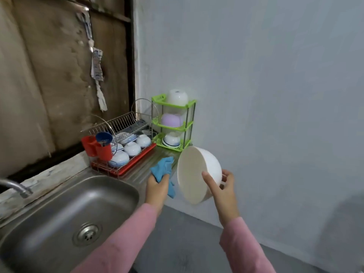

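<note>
While my right hand grips the white bowl by its rim, thumb inside, tilted on its side, my left hand just beside it clutches a blue cloth, above the counter edge near the sink.

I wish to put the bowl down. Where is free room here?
Free: the drainboard strip between rack and cloth, and the sink. Crowded: the rack's bowls and all three tiers of the green shelf.
</note>
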Action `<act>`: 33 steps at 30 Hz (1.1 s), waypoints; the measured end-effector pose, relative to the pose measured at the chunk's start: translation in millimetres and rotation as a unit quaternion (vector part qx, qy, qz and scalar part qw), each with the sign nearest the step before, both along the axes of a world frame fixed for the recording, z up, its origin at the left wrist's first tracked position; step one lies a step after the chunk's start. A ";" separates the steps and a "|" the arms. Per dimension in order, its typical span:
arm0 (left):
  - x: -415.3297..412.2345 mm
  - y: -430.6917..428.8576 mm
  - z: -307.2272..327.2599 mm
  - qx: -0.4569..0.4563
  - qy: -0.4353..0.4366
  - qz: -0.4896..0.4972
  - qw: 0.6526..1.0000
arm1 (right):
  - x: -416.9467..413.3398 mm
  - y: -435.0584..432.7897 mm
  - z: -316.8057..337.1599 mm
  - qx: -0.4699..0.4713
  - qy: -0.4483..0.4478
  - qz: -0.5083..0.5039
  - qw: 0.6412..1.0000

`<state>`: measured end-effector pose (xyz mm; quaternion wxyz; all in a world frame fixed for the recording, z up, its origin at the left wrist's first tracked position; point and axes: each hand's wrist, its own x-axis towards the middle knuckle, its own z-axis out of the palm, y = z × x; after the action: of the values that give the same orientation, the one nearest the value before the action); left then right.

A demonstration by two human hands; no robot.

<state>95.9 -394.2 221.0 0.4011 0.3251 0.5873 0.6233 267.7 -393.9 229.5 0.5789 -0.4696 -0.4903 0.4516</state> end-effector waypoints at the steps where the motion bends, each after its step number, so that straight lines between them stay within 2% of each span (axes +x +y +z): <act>1: 4.2 13.9 4.2 0.008 0.003 -0.001 1.000 | 1.1 13.7 1.7 0.014 0.003 -0.002 1.000; 10: 5.5 176.7 37.6 0.085 -0.005 0.035 0.996 | -8.7 166.7 19.5 0.150 -0.028 -0.023 0.988; 17: -19.6 318.2 83.0 0.129 -0.010 0.053 0.990 | -33.0 323.8 73.8 0.219 -0.024 -0.025 0.975; 23: -43.3 417.1 115.3 0.173 0.021 0.085 0.981 | -53.4 432.2 106.4 0.293 -0.059 -0.027 0.954; 27: -56.8 463.5 116.5 0.178 0.028 0.125 0.976 | -72.6 499.8 112.5 0.346 -0.103 -0.033 0.932; 33: -75.1 522.4 116.7 0.180 0.024 0.163 0.970 | -99.1 587.9 105.6 0.390 -0.228 -0.038 0.891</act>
<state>20.7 128.2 337.8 0.2152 0.3065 0.5201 0.7676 168.6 194.0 335.1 0.6045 -0.3145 -0.7274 0.0815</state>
